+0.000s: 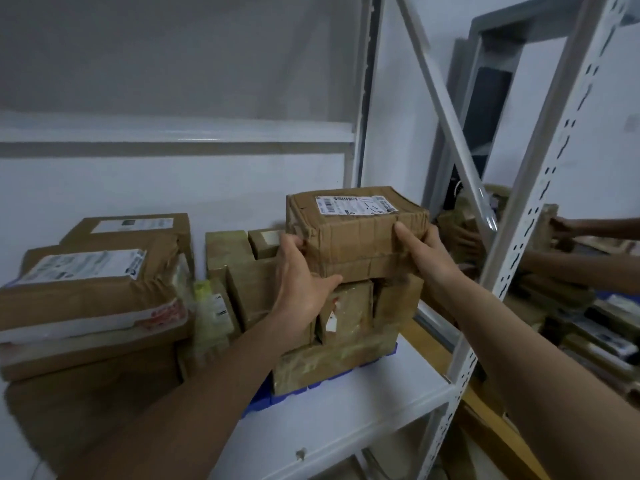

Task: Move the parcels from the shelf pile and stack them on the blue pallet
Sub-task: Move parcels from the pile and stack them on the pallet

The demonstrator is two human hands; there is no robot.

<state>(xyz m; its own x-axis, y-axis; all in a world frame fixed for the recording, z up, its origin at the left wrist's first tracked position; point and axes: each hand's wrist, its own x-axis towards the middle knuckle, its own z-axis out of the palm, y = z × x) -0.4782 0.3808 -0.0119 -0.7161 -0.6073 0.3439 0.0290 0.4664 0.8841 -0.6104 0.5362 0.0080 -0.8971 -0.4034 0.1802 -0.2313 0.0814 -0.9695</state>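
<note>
Brown tape-wrapped cardboard parcel with white label (356,230) is gripped at both short ends, left hand (299,285) and right hand (427,252) equally near, long axis crosswise, set atop stacked parcels (346,327) over blue pallet (266,398).

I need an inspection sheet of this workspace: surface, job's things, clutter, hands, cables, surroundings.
Surface: white shelf board of a metal rack; blue pallet lies on it, mostly covered.
Job's things: taped brown parcel with a white label, held at the top of the parcel stack on the pallet; more brown parcels piled at left.
Clutter: small yellow-green packet between the piles.
Hands: left hand grips the parcel's left lower edge; right hand grips its right side.
Cables: nothing seen.
Surroundings: white wall, slotted rack post, mirror at right reflecting arms and parcels.
</note>
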